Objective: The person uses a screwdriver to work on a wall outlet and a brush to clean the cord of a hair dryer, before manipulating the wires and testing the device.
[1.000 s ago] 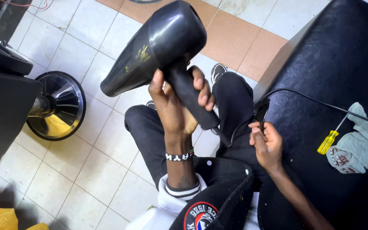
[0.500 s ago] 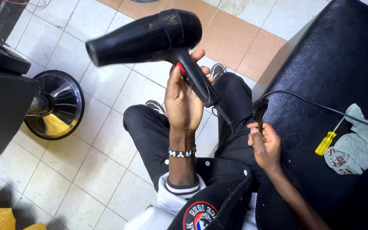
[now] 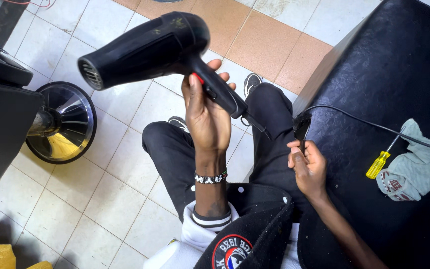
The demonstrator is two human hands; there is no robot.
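Hair dryer (image 3: 148,50) held in left hand (image 3: 206,117); right hand (image 3: 308,167) perhaps pinches brush (image 3: 301,124).

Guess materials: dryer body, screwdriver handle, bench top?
Dryer: looks like hard black plastic, semi-matte with scuffs and soft highlights; left hand grips its handle. Screwdriver handle: translucent yellow plastic, glossy; thin metal shaft. Bench: probably black vinyl or leather, given the fine wrinkled grain and sheen.
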